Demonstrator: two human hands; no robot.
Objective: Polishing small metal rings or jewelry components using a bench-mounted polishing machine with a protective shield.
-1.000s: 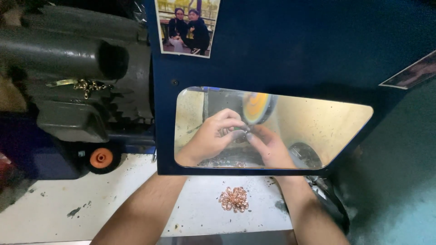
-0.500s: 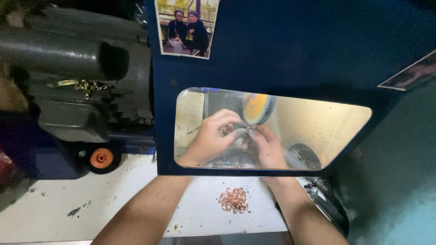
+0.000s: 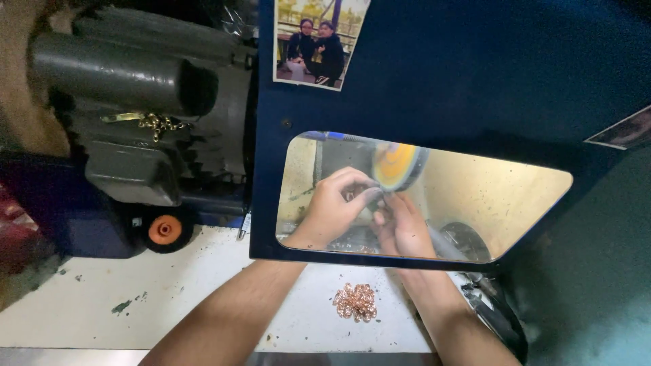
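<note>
Both my hands reach through the window of a dark blue guard panel (image 3: 434, 81). My left hand (image 3: 332, 207) and my right hand (image 3: 403, 224) pinch one small metal piece (image 3: 375, 200) between their fingertips, too small to identify. They hold it against the lower edge of a yellow-orange polishing wheel (image 3: 397, 165) inside the enclosure. On the white bench (image 3: 135, 291) in front of the panel lies a small pile of copper-coloured rings (image 3: 354, 301), between my forearms.
A grey electric motor (image 3: 129, 88) with a small brass chain stands at the left. Below it sits an orange knob (image 3: 165, 230). A photo (image 3: 317, 41) is stuck on the panel's top. A dark round part (image 3: 498, 315) lies at the right by my forearm.
My hands have moved closer together and up, bringing the small piece onto the wheel's edge. The rings pile has not moved.
</note>
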